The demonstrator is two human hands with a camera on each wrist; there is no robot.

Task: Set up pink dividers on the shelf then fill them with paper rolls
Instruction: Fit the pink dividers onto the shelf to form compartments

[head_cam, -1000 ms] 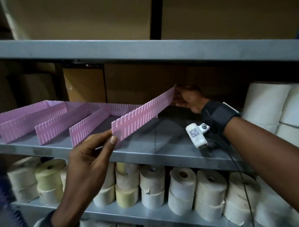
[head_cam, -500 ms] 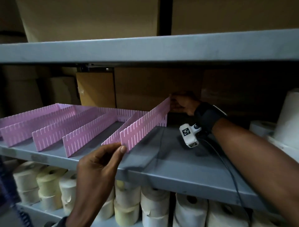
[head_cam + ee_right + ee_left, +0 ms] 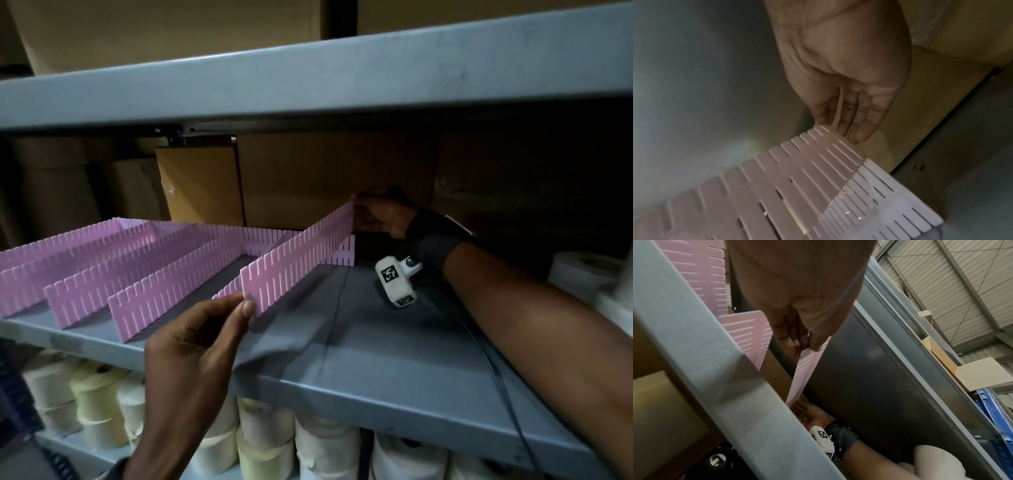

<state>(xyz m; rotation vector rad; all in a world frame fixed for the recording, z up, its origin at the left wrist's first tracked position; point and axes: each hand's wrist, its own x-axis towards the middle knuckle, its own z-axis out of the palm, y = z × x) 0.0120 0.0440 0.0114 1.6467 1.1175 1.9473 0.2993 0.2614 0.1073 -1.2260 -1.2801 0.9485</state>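
A long slotted pink divider [image 3: 298, 260] runs front to back over the grey shelf [image 3: 394, 349], just right of several pink dividers [image 3: 144, 277] standing in a row. My left hand [image 3: 245, 306] pinches its near end between thumb and fingers [image 3: 795, 348]. My right hand [image 3: 363, 214] pinches the far end [image 3: 830, 134] deep in the shelf, above the right end of the pink back strip [image 3: 342, 251]. Whether the held divider touches the shelf I cannot tell. Paper rolls [image 3: 263, 442] fill the shelf below.
Larger white rolls [image 3: 582, 277] stand at the right end of the same shelf. Brown cardboard boxes [image 3: 329, 178] line the back. The upper shelf's edge [image 3: 308, 89] hangs low overhead. A cable [image 3: 493, 373] trails from my right wrist across bare shelf.
The held divider has come down lower toward the shelf, with its far end now over the back strip's right end. Both hands keep their hold. My head has moved closer.
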